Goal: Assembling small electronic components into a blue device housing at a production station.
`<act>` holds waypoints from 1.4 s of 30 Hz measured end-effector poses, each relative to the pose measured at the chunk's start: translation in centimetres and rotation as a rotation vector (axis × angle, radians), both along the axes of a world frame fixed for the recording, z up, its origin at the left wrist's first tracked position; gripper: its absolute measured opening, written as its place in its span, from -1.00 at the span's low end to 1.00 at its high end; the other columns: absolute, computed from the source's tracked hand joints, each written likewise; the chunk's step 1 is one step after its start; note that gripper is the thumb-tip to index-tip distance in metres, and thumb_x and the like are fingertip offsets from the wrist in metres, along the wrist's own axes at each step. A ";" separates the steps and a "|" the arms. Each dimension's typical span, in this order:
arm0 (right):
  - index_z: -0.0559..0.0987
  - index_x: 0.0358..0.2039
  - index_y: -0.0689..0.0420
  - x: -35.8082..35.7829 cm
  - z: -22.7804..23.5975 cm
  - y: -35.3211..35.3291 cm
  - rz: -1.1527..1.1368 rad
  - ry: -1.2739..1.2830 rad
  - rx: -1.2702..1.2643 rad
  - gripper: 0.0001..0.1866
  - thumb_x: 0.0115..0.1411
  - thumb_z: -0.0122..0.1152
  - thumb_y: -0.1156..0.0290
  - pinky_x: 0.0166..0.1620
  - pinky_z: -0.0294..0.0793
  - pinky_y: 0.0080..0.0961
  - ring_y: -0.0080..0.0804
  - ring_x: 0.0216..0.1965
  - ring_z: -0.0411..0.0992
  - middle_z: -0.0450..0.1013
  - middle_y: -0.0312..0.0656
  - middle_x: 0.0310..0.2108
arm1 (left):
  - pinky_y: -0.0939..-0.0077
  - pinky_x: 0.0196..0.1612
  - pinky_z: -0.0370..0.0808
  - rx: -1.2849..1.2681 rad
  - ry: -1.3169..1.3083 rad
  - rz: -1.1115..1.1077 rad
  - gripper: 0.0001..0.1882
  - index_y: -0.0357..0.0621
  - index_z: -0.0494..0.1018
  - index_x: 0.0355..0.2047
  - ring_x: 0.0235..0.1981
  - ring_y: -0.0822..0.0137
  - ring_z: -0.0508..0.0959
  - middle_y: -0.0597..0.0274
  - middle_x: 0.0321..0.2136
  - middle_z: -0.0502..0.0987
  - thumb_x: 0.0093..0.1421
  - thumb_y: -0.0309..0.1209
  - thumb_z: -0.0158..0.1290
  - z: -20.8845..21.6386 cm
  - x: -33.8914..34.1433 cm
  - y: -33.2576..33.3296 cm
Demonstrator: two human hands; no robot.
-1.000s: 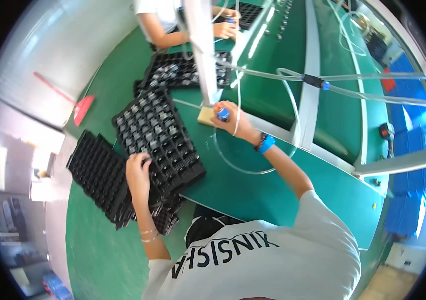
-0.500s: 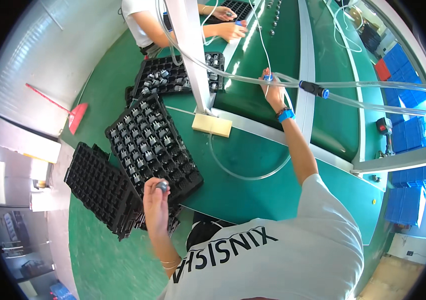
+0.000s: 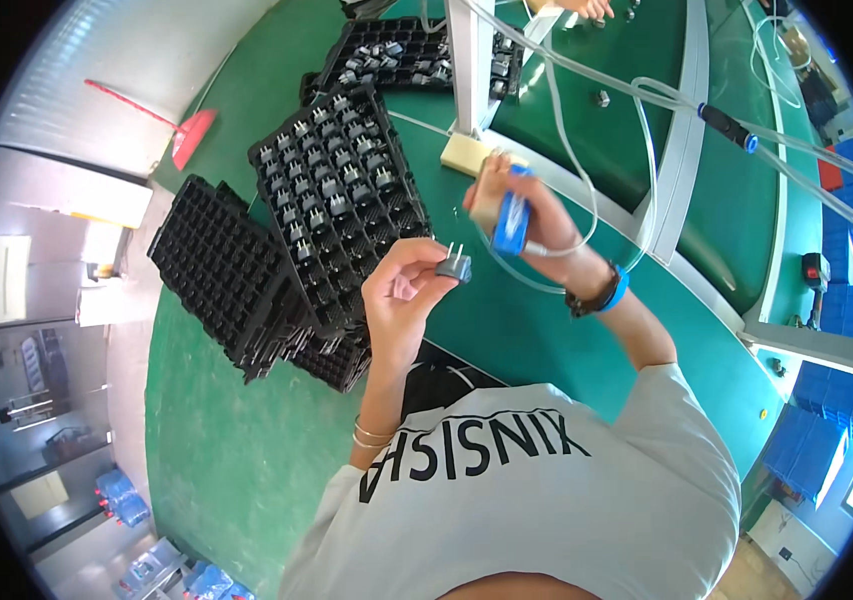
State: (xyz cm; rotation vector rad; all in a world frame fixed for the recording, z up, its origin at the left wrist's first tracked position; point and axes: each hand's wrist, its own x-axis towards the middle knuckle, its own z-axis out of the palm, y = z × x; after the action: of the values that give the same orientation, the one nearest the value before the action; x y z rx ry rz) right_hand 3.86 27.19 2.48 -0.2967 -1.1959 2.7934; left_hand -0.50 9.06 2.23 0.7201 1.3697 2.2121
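Note:
A dark grey two-pin plug (image 3: 457, 267), its metal prongs pointing up, is pinched between the thumb and fingers of my left hand (image 3: 398, 298). My right hand (image 3: 552, 225) is wrapped round a blue hand tool (image 3: 512, 224) joined to a clear hose; motion blurs it somewhat. The two hands are close together over the green table (image 3: 486, 330), with the tool to the right of the plug. Left of them a black compartment tray (image 3: 351, 262) lies at an angle, many of its cells filled with similar plugs, prongs up. A yellow block (image 3: 462, 156) sits just beyond my right hand.
Stacked black trays (image 3: 211, 265) stand to the left. Another tray (image 3: 426, 38) with loose plugs lies beyond, near a white post (image 3: 471, 80). Clear hoses cross above a green conveyor belt (image 3: 601, 150). A co-worker's hand (image 3: 586, 8) shows at the top edge.
My right hand has come back from over the conveyor to beside my left hand, with the blue tool. The left hand has turned the plug so its prongs show. The view has shifted.

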 end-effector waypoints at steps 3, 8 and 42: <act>0.34 -0.16 0.17 1.2 0.0 -1.8 0.123 -0.100 0.068 -0.62 0.14 -0.10 0.15 -0.19 0.39 -0.58 -0.46 -0.26 0.41 0.41 -0.16 -0.29 | 0.59 -0.18 0.46 -0.018 0.028 0.026 -0.73 -0.38 0.40 -0.34 -0.29 0.41 0.48 0.15 -0.28 0.41 -0.10 -0.80 0.07 0.6 0.6 0.2; 0.37 -0.17 0.20 1.9 -0.2 -2.5 0.159 -0.119 0.085 -0.65 0.17 -0.13 0.19 -0.22 0.43 -0.58 -0.49 -0.31 0.42 0.40 -0.19 -0.29 | 0.57 -0.20 0.50 -0.055 0.102 0.028 -0.72 -0.38 0.41 -0.34 -0.28 0.39 0.48 0.13 -0.27 0.39 -0.12 -0.80 0.08 0.1 0.9 -0.5; 0.28 -0.07 0.13 -4.2 -7.0 6.5 -0.377 0.129 1.520 -0.34 -0.14 0.36 0.17 -0.26 0.40 -0.29 0.01 -0.27 0.38 0.35 -0.05 -0.29 | 0.53 -0.14 0.36 -0.890 0.321 0.457 -0.90 -0.26 0.38 -0.34 -0.21 0.36 0.43 0.19 -0.24 0.45 0.10 -0.57 -0.02 -1.3 -9.9 -9.3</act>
State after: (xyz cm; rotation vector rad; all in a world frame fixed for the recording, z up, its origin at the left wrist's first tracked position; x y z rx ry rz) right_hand -0.34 33.72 -4.56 -0.1384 -2.3729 1.0124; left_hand -10.40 -0.27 0.94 0.4471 2.6138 1.4899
